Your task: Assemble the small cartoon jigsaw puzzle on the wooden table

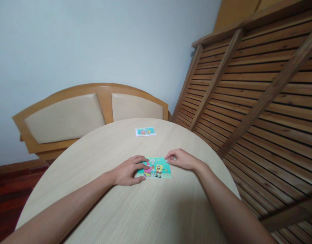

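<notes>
A small rectangular cartoon picture, which looks like a jigsaw puzzle (159, 171), lies flat on the round table. It shows a pink figure, a pale one in the middle and a yellow square one on a turquoise ground. My left hand (131, 169) rests over its left side, fingers spread and pressing on it, thumb near the lower edge. At the top right corner, my right hand (180, 159) has thumb and forefinger pinched together. Whatever is between those fingertips is too small to make out. Some of the picture's left part is hidden under my left fingers.
Farther back on the pale wooden table (107, 145) lies a folded white paper (145, 131) with a similar cartoon print. A wooden headboard with cream panels (66, 118) stands behind the table. To the right leans a slatted wooden frame (247, 101), close to the table's edge.
</notes>
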`<action>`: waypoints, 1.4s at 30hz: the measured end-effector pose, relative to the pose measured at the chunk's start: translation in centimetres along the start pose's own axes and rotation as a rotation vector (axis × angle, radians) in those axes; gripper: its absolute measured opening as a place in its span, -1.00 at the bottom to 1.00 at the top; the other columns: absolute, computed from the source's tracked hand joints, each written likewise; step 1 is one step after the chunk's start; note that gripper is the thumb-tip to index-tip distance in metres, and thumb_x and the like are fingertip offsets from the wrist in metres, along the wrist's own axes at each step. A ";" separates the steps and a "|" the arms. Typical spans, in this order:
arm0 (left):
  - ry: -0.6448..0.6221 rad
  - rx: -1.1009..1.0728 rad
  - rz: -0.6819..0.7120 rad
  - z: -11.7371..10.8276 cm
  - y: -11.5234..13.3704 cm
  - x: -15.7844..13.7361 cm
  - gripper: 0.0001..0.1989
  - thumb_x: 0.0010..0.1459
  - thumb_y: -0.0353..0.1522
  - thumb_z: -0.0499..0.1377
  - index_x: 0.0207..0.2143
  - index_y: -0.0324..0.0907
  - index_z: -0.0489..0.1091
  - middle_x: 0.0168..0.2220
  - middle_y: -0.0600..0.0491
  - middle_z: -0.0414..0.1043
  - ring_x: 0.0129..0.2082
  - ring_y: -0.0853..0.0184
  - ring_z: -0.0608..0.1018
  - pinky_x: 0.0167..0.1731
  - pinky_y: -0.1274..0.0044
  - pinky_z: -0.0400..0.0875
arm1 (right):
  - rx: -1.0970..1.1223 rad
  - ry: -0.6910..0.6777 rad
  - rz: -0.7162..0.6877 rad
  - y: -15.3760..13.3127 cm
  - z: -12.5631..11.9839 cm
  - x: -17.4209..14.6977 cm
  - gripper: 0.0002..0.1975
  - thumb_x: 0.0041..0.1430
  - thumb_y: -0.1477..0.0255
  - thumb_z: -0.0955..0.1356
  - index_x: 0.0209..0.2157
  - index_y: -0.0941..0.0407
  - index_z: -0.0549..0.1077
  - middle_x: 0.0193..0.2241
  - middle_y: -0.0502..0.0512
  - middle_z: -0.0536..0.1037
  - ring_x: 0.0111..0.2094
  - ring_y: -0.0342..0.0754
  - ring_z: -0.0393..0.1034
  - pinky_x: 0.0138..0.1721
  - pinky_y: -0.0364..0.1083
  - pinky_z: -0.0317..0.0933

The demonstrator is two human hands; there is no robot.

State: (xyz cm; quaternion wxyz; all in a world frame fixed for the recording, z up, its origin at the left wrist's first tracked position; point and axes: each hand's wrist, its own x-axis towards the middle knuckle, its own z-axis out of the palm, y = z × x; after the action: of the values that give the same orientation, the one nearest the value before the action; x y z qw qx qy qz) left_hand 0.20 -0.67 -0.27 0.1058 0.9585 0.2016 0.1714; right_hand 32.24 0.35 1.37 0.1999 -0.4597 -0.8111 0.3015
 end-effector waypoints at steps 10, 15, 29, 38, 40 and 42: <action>-0.001 0.009 -0.001 0.0 0.0 0.1 -0.57 0.21 -0.21 0.22 0.11 -0.09 0.37 0.21 -0.10 0.28 0.22 0.05 0.32 0.22 0.22 0.25 | -0.031 0.022 -0.016 0.0 0.0 0.0 -0.75 0.09 0.36 0.40 -0.20 0.16 0.60 -0.34 0.11 0.62 -0.31 -0.03 0.46 -0.25 -0.10 0.30; 0.003 0.000 0.002 0.0 -0.1 0.0 -0.57 0.20 -0.22 0.22 0.11 -0.09 0.38 0.21 -0.10 0.29 0.22 0.05 0.33 0.22 0.22 0.26 | -0.033 0.083 0.034 0.7 -1.5 -0.6 -0.80 0.12 0.34 0.37 -0.32 0.17 0.59 -0.40 0.10 0.60 -0.36 -0.05 0.43 -0.30 -0.10 0.26; 0.001 -0.003 -0.001 0.1 -0.1 -0.1 -0.57 0.20 -0.22 0.23 0.10 -0.09 0.38 0.20 -0.10 0.30 0.22 0.06 0.32 0.23 0.22 0.25 | -0.064 -0.036 0.170 2.3 -2.5 -1.4 -0.70 -0.07 0.39 0.41 -0.24 0.20 0.60 -0.36 0.12 0.59 -0.34 -0.03 0.42 -0.32 -0.12 0.23; 0.003 -0.001 -0.006 0.2 -0.3 -0.1 -0.57 0.20 -0.22 0.22 0.12 -0.07 0.37 0.21 -0.09 0.29 0.23 0.05 0.32 0.22 0.23 0.26 | -0.035 -0.044 0.212 1.1 -2.0 -1.2 -0.80 -0.13 0.44 0.42 -0.37 0.17 0.53 -0.48 0.02 0.51 -0.44 -0.09 0.35 -0.43 -0.15 0.15; -0.003 0.002 -0.010 0.2 -0.2 -0.1 -0.57 0.21 -0.21 0.22 0.12 -0.07 0.37 0.21 -0.10 0.29 0.23 0.05 0.32 0.22 0.22 0.26 | 0.031 -0.049 0.186 1.0 -1.6 -1.0 -0.84 -0.10 0.44 0.42 -0.38 0.16 0.49 -0.50 0.00 0.49 -0.45 -0.09 0.35 -0.43 -0.15 0.17; -0.002 0.002 -0.011 0.2 -0.2 -0.1 -0.57 0.21 -0.21 0.22 0.12 -0.07 0.37 0.21 -0.10 0.28 0.23 0.04 0.32 0.22 0.21 0.26 | 0.101 -0.029 0.135 0.9 -1.3 -0.8 -0.83 -0.06 0.42 0.42 -0.35 0.15 0.47 -0.49 -0.01 0.48 -0.43 -0.10 0.35 -0.40 -0.15 0.20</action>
State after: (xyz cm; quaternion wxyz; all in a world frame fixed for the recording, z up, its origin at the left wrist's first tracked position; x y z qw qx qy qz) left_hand 0.12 -0.52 -0.53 0.1060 0.9577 0.2067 0.1696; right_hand 33.99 0.45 1.68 0.1905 -0.4984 -0.7646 0.3615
